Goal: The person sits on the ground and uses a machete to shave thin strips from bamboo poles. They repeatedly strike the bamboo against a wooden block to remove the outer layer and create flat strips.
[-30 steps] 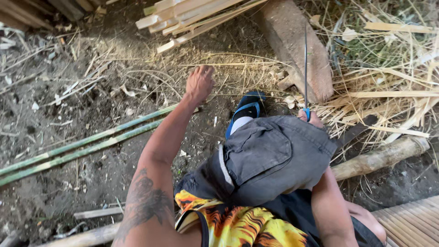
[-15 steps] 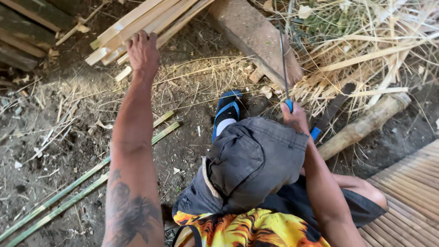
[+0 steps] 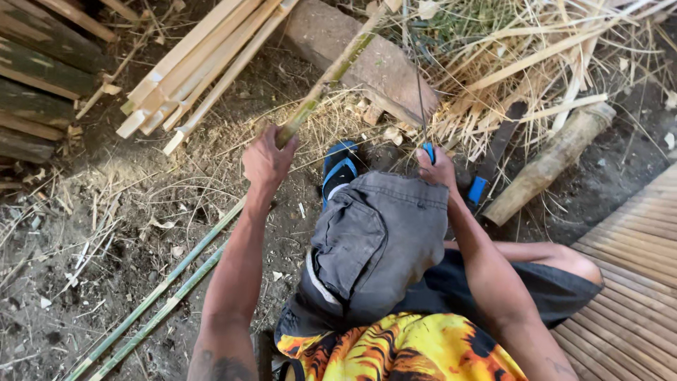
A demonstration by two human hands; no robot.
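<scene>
My left hand is closed around the near end of a long green-and-tan bamboo stick, which slants up and away over a flat stone slab. Just past my raised knee in grey shorts, my right hand grips the blue handle of a knife. Its thin blade points up and away from me. A blue sandal on my foot shows between the two hands.
Split pale bamboo slats lie piled at the upper left, beside dark green bamboo pieces. Two thin green strips cross the dirt at left. A log, another blue-handled blade and dry shavings lie at right, by a slatted bamboo platform.
My left hand reached out to the slat pile, then drew back, and now holds a bamboo stick. My right hand stayed by the knee with the knife.
</scene>
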